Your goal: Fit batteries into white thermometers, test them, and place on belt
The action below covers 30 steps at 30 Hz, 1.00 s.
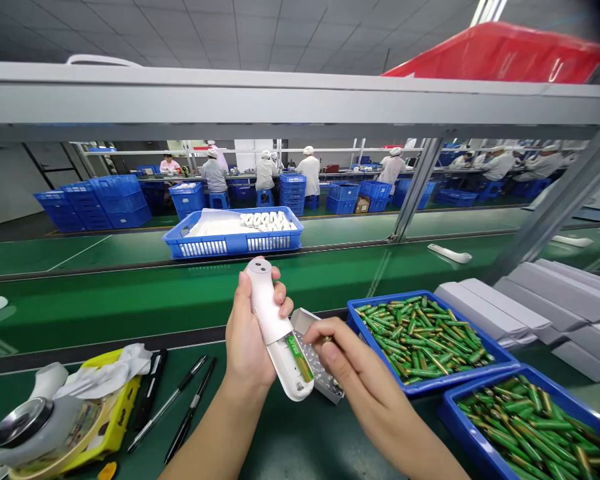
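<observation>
My left hand [250, 347] is closed around a white handheld device [267, 300] with two dark round holes in its end. Its battery compartment lies uncovered toward me, and a green and gold battery [299, 359] sits in it. Just right of the compartment, my right hand [363, 373] pinches a battery [327, 339]; only its gold-coloured end shows between thumb and fingers. Behind that hand is a small grey box [336, 393], partly hidden, with round silvery shapes inside. Two blue trays of loose green and gold batteries, one farther [423, 337] and one nearer [535, 427], stand on the right.
White boxes [485, 310] are stacked at right. A green conveyor belt [130, 300] crosses ahead, carrying a white device [449, 253]; beyond it stands a blue crate [235, 247]. Pens [190, 410], a yellow holder [115, 407] and a pump bottle [35, 427] lie left. A shelf [300, 100] spans overhead.
</observation>
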Each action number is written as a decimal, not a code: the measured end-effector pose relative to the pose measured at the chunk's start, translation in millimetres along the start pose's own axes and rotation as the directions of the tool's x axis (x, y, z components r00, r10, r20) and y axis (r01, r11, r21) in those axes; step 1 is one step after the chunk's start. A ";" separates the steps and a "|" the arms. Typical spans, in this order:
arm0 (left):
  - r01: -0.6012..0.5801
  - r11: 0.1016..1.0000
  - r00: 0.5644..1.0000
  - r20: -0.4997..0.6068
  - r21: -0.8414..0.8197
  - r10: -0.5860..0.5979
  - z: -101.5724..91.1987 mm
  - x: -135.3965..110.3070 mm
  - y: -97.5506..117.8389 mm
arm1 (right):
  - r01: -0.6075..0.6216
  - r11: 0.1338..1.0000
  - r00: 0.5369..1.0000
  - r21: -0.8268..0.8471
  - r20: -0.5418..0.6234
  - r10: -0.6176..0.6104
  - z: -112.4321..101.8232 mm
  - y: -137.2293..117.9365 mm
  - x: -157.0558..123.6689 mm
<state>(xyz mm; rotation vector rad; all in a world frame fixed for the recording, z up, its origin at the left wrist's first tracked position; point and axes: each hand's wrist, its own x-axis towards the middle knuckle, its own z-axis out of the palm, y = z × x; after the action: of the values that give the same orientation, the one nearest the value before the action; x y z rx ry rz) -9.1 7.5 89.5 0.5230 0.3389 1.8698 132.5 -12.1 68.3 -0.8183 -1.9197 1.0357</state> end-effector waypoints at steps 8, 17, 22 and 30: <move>-0.063 0.991 0.996 -0.056 0.121 0.070 -2.4 3.3 -14.5 | 0.067 0.994 0.944 -0.089 -0.318 -0.092 -10.3 0.9 -5.9; -0.012 0.983 0.984 -0.170 0.185 0.044 -2.1 -8.5 -29.0 | 0.082 0.967 0.990 -0.239 -0.094 -0.107 6.8 12.1 3.6; -0.046 0.985 0.939 -0.329 0.169 0.101 -12.3 4.3 -29.5 | 0.257 0.908 0.955 -0.331 -0.058 -0.291 11.3 17.5 2.1; 0.086 0.946 0.941 0.287 0.313 -0.181 -8.6 6.6 -20.1 | 0.020 0.982 0.941 0.187 -0.334 0.045 -6.5 18.1 9.5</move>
<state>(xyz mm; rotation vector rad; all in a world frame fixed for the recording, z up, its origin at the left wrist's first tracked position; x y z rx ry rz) 1.0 20.8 73.9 0.9650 0.4344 1.5784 136.5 6.2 58.0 -0.8401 -1.5049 0.9945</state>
